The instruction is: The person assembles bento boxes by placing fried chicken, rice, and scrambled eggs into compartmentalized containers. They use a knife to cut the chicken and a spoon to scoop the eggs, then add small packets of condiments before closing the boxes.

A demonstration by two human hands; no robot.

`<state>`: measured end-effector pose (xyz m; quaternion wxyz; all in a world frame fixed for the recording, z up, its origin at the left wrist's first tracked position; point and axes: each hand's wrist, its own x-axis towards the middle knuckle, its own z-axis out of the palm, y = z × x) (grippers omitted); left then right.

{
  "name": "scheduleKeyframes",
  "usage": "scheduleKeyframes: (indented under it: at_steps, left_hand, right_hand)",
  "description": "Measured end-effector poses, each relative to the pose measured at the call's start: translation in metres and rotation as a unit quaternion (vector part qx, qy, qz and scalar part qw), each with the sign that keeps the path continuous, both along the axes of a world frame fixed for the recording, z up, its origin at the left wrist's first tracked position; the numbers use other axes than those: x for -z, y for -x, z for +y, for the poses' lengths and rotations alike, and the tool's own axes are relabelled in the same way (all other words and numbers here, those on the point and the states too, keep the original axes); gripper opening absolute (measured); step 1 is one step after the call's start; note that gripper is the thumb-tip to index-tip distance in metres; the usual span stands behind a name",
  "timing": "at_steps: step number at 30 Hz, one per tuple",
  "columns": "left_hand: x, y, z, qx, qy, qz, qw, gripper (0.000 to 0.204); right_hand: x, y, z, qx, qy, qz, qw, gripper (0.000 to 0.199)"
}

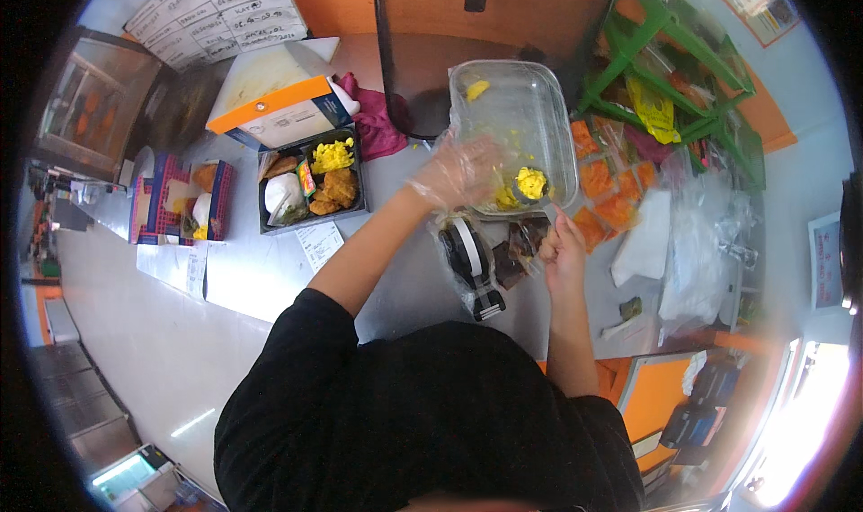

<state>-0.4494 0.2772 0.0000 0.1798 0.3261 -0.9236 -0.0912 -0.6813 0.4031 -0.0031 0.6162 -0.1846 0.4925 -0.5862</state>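
Observation:
A clear plastic tub (559, 89) lies on the metal counter in front of me, with bits of yellow scrambled egg in it. My left hand (463, 172), in a clear plastic glove, reaches over the tub's left side; its fingers are blurred. My right hand (564, 249), bare, is closed round the thin handle of a spoon at the tub's near right corner. The spoon's bowl carries a heap of scrambled egg (531, 183) inside the tub. To the left sits a black meal box (312, 221) with white rice, fried pieces, a small sachet and scrambled egg.
A tape dispenser (467, 256) and dark sachets (521, 249) lie before the tub. Orange sauce packets (618, 208), white paper (642, 240) and a green rack (670, 62) stand right. Leftward are a patterned box (166, 202), an orange-edged carton (279, 107) and a magenta cloth (382, 125).

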Motion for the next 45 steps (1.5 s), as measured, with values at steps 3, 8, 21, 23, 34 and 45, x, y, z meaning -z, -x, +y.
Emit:
scheduleKeyframes:
  at_steps: [3,8,21,23,34,45]
  left_hand:
    - [-0.015,-0.028,-0.001,0.002,0.003,0.133,0.991,0.050]
    - [-0.026,-0.165,0.072,-0.131,0.104,0.154,0.974,0.045]
    - [0.027,-0.576,0.241,-0.585,0.116,-0.060,0.801,0.050]
    - [0.031,-0.590,0.240,-0.547,0.092,-0.084,0.828,0.053]
    - [0.024,-0.620,0.223,-0.495,-0.088,-0.148,0.851,0.041]
    - [0.038,-0.631,0.235,-0.490,-0.077,-0.045,0.867,0.044]
  right_hand:
    - [-0.007,-0.005,-0.001,0.024,0.001,-0.061,0.998,0.037]
    - [-0.040,-0.040,-0.006,-0.019,0.015,-0.177,0.984,0.032]
    - [-0.110,-0.332,0.021,-0.296,0.159,0.118,0.935,0.035]
    - [-0.118,-0.376,0.027,-0.326,0.179,0.111,0.922,0.035]
    - [-0.127,-0.506,0.051,-0.395,0.153,0.075,0.903,0.037]
    - [-0.030,-0.654,0.044,-0.481,0.262,0.300,0.780,0.025]
